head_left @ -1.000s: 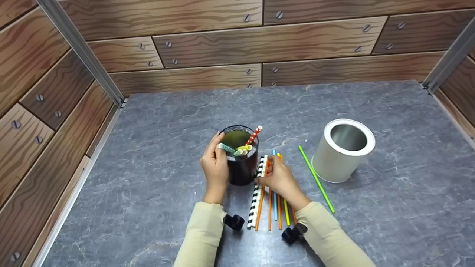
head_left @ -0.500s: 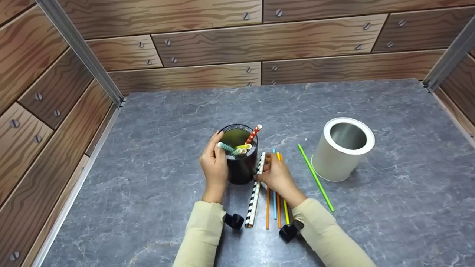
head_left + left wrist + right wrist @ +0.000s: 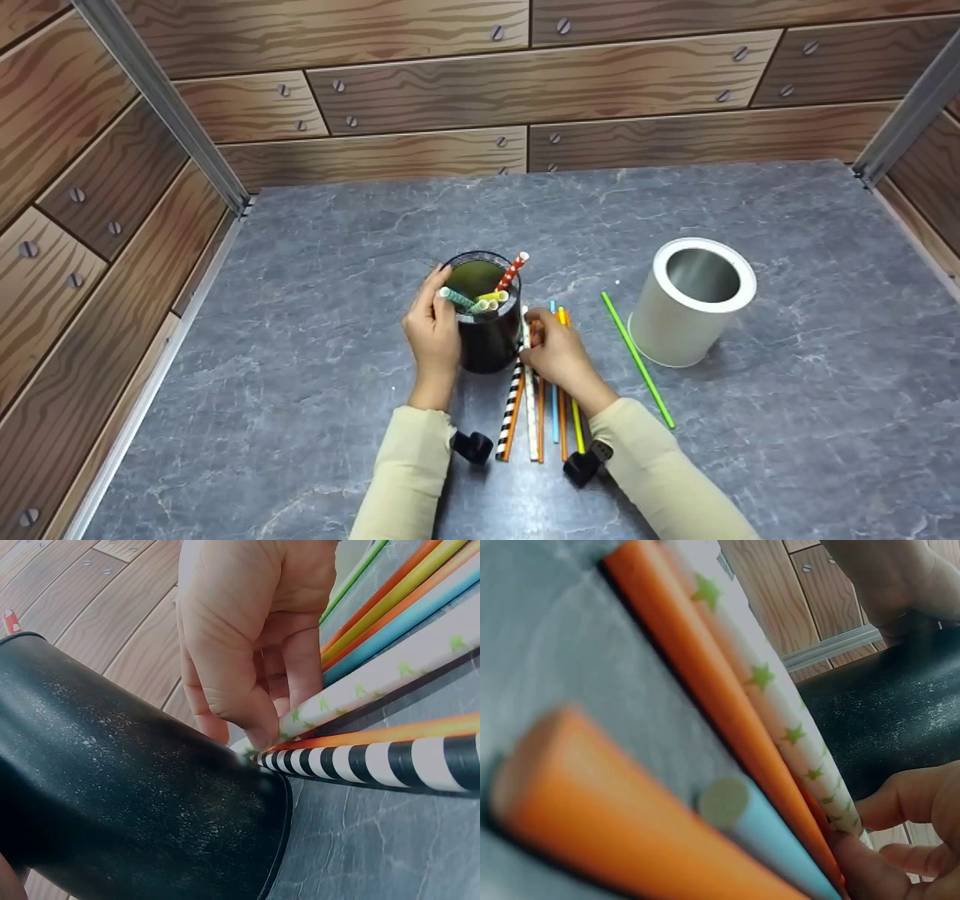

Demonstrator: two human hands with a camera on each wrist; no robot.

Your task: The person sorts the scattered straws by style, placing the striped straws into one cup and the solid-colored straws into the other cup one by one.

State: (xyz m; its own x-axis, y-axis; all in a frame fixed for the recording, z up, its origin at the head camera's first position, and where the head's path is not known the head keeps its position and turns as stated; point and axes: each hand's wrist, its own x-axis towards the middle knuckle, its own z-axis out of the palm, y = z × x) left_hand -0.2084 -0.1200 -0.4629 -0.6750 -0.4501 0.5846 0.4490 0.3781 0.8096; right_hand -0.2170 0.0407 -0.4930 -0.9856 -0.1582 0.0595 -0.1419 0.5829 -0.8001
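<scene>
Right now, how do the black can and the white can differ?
The black can holds straws; none shows in the white can. The left hand holds the black can; no hand touches the white can. The black can's rim is thin and dark; the white can's is broad and white. Both stand upright on the table, open at the top.

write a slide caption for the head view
Left grip holds a black cup of straws; right grip pinches a white straw; white can at right.

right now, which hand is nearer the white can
Right: the right hand pinches the starred straw, left of the can; the left hand is farther left, on the cup.
</scene>
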